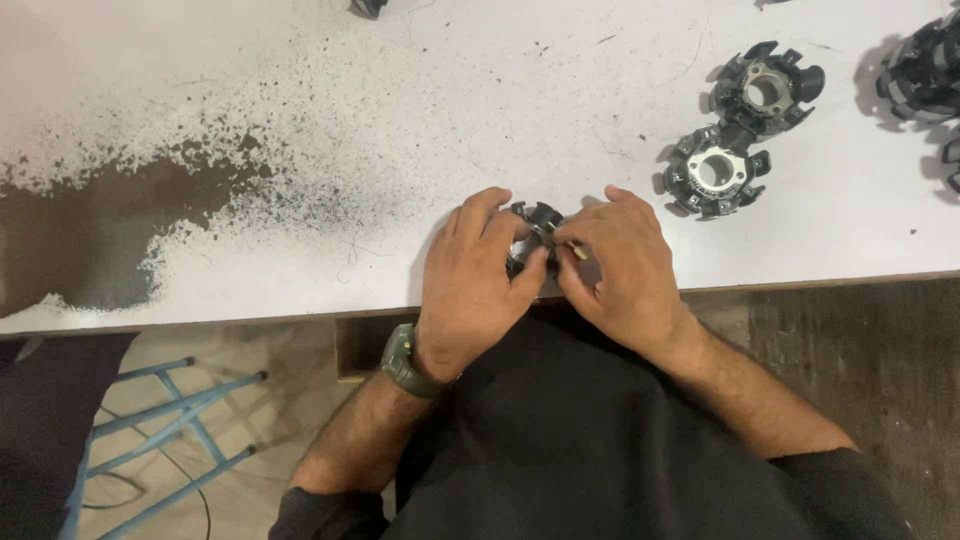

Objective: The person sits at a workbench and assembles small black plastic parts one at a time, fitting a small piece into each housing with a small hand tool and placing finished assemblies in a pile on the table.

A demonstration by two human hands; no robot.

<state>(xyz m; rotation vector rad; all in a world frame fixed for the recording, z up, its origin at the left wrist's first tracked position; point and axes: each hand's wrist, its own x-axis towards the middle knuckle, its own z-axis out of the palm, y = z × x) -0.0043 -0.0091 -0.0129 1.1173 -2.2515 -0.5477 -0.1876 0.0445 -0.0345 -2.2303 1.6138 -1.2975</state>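
Note:
My left hand (474, 283) and my right hand (620, 270) meet at the near edge of a white table (400, 120). Between them they grip a round black toothed part with a metal core (535, 217); most of it is hidden under my fingers. My left hand cups it from the left, with the thumb pressed on its front. The fingers of my right hand pinch a small thin pale piece (572, 246) against the part's right side. A dark green watch (403, 362) sits on my left wrist.
Two more black toothed rings with metal centres, one (712, 171) nearer and one (766, 88) farther, lie at the right. Similar dark parts (925, 72) sit at the far right edge. The table's paint is worn dark at the left (100, 230). A blue metal frame (170, 420) stands below.

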